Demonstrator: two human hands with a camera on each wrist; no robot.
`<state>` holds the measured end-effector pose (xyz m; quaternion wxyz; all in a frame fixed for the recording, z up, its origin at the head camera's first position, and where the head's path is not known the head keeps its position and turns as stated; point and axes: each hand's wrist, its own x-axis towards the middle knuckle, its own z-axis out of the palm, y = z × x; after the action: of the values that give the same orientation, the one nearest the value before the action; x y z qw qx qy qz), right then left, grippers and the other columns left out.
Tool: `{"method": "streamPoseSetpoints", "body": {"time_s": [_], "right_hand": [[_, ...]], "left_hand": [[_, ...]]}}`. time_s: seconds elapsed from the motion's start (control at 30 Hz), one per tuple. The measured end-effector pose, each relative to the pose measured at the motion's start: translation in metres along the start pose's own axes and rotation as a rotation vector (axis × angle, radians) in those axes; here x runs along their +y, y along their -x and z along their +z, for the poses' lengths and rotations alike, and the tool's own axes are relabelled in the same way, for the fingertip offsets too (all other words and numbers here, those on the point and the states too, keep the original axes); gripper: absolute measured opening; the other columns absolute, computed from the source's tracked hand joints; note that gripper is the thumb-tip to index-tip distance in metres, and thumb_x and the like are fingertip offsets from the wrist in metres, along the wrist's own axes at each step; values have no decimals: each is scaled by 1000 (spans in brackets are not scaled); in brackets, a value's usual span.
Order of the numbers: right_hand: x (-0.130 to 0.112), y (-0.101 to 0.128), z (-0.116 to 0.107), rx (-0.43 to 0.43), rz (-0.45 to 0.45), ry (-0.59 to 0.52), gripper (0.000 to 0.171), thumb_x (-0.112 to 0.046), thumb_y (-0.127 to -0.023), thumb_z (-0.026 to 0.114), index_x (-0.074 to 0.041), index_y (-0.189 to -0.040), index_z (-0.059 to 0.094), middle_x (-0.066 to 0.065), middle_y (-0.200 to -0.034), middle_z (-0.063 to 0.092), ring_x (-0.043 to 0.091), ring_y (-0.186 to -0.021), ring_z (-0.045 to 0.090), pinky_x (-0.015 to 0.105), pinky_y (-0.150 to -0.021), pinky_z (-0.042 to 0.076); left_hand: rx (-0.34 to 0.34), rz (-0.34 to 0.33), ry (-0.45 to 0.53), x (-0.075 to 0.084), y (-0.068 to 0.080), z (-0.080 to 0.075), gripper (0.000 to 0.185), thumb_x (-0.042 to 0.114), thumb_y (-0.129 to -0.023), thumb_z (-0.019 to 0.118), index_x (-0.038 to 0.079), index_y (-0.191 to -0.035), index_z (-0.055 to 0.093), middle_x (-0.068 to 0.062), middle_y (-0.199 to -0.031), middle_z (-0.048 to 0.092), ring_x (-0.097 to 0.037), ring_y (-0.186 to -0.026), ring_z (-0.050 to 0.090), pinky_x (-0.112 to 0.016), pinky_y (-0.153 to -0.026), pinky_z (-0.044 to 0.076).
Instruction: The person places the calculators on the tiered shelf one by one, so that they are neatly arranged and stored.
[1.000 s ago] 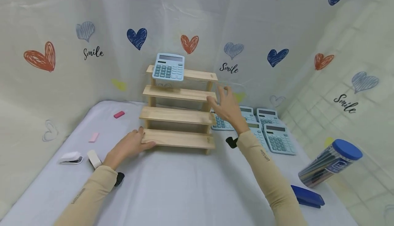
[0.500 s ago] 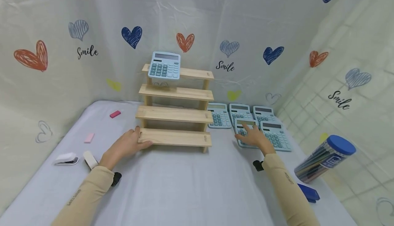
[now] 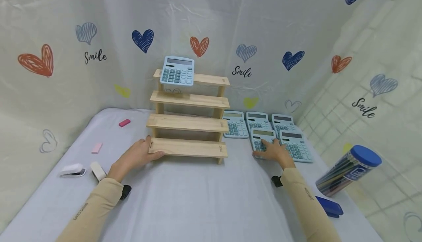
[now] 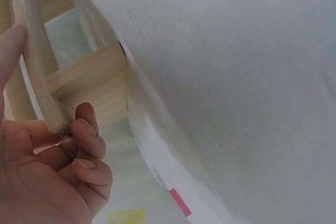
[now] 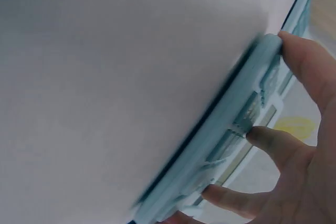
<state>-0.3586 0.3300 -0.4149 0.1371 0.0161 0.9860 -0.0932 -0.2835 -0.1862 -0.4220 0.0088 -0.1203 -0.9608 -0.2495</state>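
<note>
the left hand (image 3: 136, 156) grips the left end of the lowest step of the wooden tiered shelf (image 3: 189, 121), thumb on top and fingers curled under the board. the right hand (image 3: 273, 150) holds a light blue calculator (image 3: 260, 141) at its near edge, fingers over the keys; it lies on the white surface (image 3: 197, 198) right of the shelf, among four other calculators (image 3: 293, 143). another calculator (image 3: 177, 70) leans on the top step.

The right hand (image 3: 273, 151) has left the shelf and now grips a calculator (image 3: 262, 142).
</note>
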Motion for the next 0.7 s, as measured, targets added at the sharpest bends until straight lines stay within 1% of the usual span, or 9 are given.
{"method": "streamPoseSetpoints", "body": {"time_s": [0.13, 0.27, 0.33, 0.37, 0.43, 0.53, 0.6, 0.63, 0.7], "right_hand": [[-3, 3, 2, -1, 4, 7, 103, -75, -86, 56, -13, -161, 21, 44, -158, -2, 77, -136, 1, 87, -98, 22], [-7, 5, 4, 6, -2, 19, 103, -73, -88, 55, -10, -161, 18, 51, -153, 8, 78, -134, 7, 86, -100, 22], [-8, 6, 4, 10, -5, 18, 103, -72, -88, 55, -9, -160, 18, 52, -151, 13, 78, -133, 11, 85, -100, 24], [-7, 6, 4, 16, -11, 16, 102, -71, -88, 55, -8, -160, 19, 52, -150, 15, 78, -133, 14, 84, -100, 26], [-7, 7, 4, 35, -24, -2, 101, -71, -88, 56, -8, -160, 23, 49, -150, 24, 73, -132, 27, 80, -100, 32], [-8, 8, 1, 56, -37, -48, 99, -70, -89, 55, -7, -159, 25, 42, -151, 33, 64, -133, 37, 73, -102, 38], [-10, 7, -4, 73, -56, -71, 98, -70, -90, 54, -7, -159, 26, 39, -152, 35, 62, -136, 36, 71, -105, 37], [-12, 7, -8, 81, -65, -78, 98, -70, -90, 53, -7, -159, 25, 38, -153, 34, 62, -138, 33, 72, -106, 36], [-16, 7, -15, 100, -74, -89, 99, -72, -90, 52, -8, -160, 23, 37, -156, 29, 64, -141, 23, 75, -108, 30]], "left_hand": [[8, 3, 7, 0, 0, 1, 84, 47, -93, 67, -20, -136, 38, -38, -115, 60, -39, -100, 63, -55, -90, 51], [3, 0, 4, 0, 0, 2, 86, 47, -93, 67, -21, -137, 38, -39, -116, 60, -41, -101, 63, -56, -90, 51], [-1, -1, 1, -1, 0, 3, 86, 47, -93, 67, -21, -136, 38, -39, -115, 60, -41, -101, 63, -55, -90, 51], [-3, -3, -1, 0, 0, 3, 86, 48, -93, 67, -21, -137, 38, -39, -115, 60, -41, -101, 63, -56, -90, 51], [-3, -6, 1, -1, 0, 2, 86, 47, -93, 67, -21, -137, 37, -40, -116, 59, -41, -101, 63, -56, -90, 51], [2, -8, 2, -1, -1, 1, 86, 47, -93, 67, -20, -137, 37, -40, -117, 59, -42, -102, 63, -56, -91, 50], [4, -8, 4, -2, -2, 1, 85, 47, -93, 67, -20, -137, 37, -40, -117, 59, -41, -101, 63, -56, -91, 51], [5, -7, 5, -2, -2, 0, 85, 47, -93, 67, -20, -136, 38, -40, -116, 59, -40, -100, 63, -55, -90, 51], [7, -8, 8, -3, -3, 0, 84, 47, -93, 67, -20, -136, 38, -39, -116, 59, -39, -99, 63, -55, -90, 51]]}}
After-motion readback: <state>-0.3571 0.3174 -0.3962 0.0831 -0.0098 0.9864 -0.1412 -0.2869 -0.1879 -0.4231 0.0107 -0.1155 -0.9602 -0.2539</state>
